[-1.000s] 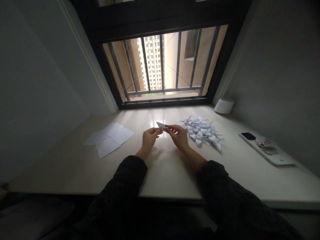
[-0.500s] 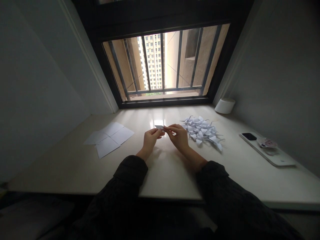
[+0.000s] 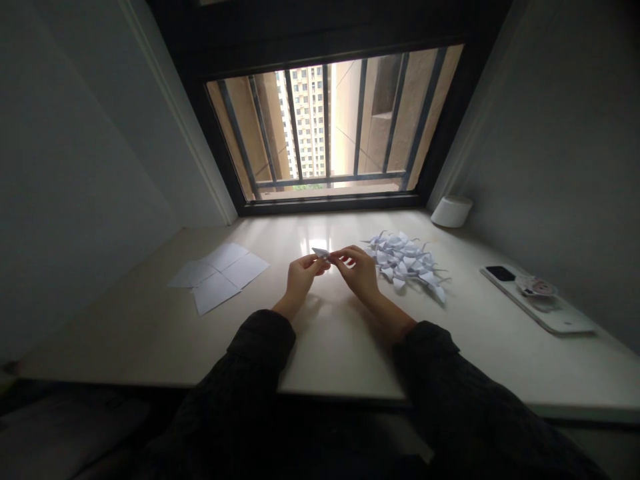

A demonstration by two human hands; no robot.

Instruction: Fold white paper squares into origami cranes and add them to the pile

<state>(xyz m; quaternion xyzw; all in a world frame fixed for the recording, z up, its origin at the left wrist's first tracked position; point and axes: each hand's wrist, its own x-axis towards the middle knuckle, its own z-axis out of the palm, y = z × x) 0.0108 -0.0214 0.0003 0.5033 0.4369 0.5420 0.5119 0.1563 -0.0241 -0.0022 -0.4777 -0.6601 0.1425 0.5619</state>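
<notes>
A small folded piece of white paper [image 3: 320,253] is pinched between both hands above the middle of the sill. My left hand [image 3: 301,275] closes on its near left side with thumb and fingers. From the right, my right hand [image 3: 359,270] grips the paper's other end between thumb and fingertips. The pointed tip of the paper sticks up to the left; its lower part is hidden by the fingers. Just right of my right hand lies a heap of folded white paper shapes [image 3: 404,259] with pointed ends.
Several flat white paper sheets [image 3: 217,291] lie at the left, partly overlapping. A white phone [image 3: 565,319] with a round figure grip rests at the right. In the back right corner stands a white cylindrical object [image 3: 451,212]. A barred window [image 3: 327,207] closes off the back.
The paper's pointed tip has tilted slightly between the fingers and looks narrower. Both hands keep their hold in nearly the same place. The camera view has shifted a little.
</notes>
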